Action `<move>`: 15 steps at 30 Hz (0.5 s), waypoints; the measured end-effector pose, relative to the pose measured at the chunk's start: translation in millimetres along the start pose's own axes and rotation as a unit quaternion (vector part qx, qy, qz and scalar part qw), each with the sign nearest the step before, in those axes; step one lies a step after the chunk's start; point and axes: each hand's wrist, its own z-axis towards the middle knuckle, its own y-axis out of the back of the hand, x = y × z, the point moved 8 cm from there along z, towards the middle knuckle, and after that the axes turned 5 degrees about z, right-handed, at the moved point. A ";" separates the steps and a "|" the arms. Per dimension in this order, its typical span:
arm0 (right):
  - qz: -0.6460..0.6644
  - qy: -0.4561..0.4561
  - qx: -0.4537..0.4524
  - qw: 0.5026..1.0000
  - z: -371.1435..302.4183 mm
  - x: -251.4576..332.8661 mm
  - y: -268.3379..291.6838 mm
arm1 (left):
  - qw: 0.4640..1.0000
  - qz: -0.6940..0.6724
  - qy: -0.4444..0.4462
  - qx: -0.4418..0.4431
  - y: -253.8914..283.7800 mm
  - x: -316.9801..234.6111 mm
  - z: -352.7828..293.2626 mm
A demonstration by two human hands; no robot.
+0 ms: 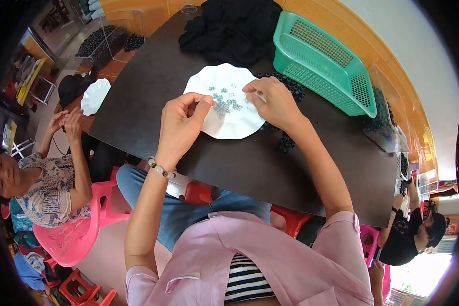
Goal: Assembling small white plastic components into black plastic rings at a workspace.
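A white plate with a scalloped rim (228, 131) lies on the dark table in front of me. Small greyish, see-through pieces (224, 105) are heaped at its middle, with a few scattered toward the far side. Over the plate's left edge, my left hand (182, 122) has thumb and forefinger pinched together; whatever is between them is too small to make out. My right hand (274, 102) reaches over the right edge with fingers curled and thumb close to the forefinger. A tiny piece may sit at those fingertips, but I cannot name it.
Small black parts (286, 143) lie loose right of the plate, beside a green plastic basket (311, 66). Black cloth (229, 30) is bunched at the back. Clear bins of black parts (387, 127) stand right and far left. Other people sit at left (51, 183) and right (413, 229).
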 end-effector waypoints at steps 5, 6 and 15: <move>0.020 0.007 0.023 1.000 22.1 -4.9 -10.8 | 0.996 0.088 -0.012 -0.025 8.9 -4.6 1.6; 0.020 0.008 0.023 1.000 23.8 -3.0 -11.7 | 0.996 0.088 -0.012 -0.026 10.0 -5.8 1.3; 0.023 0.010 0.129 0.991 12.8 21.8 -33.5 | 0.995 0.090 -0.008 -0.032 20.1 0.0 -9.1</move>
